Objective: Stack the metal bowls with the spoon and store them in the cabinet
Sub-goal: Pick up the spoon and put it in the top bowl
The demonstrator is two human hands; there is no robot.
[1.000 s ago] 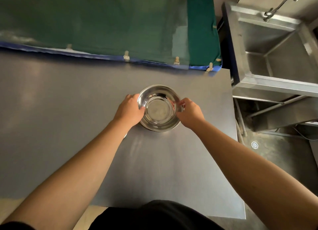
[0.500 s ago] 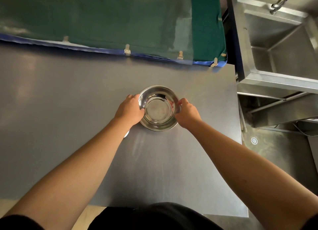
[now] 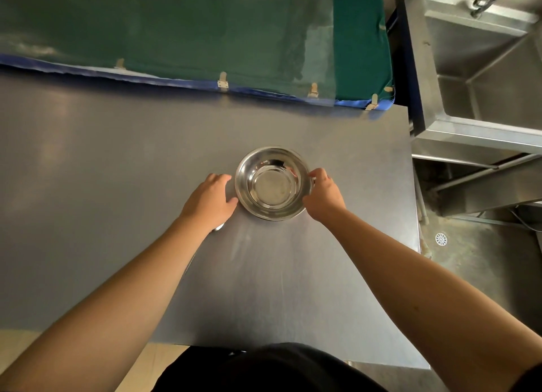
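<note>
A shiny metal bowl [image 3: 272, 183], apparently nested in another, stands on the grey steel table [image 3: 117, 186] right of centre. My right hand [image 3: 322, 193] pinches its right rim with thumb and fingers. My left hand [image 3: 209, 199] rests beside the bowl's left wall with fingers loosely spread; the thumb tip touches the wall and the fingers are off the rim. A small shiny piece of the spoon [image 3: 218, 228] peeks out beneath my left wrist; the rest of it is hidden by the forearm.
A green cloth with a blue hem [image 3: 190, 34] hangs along the table's far edge. A steel sink [image 3: 484, 69] stands to the right, past the table's right edge. Below it lies a concrete floor with a drain [image 3: 440, 239].
My left hand has come off the bowl's left rim and shifted slightly left. The right hand still holds the right rim. The bowl has stayed in place.
</note>
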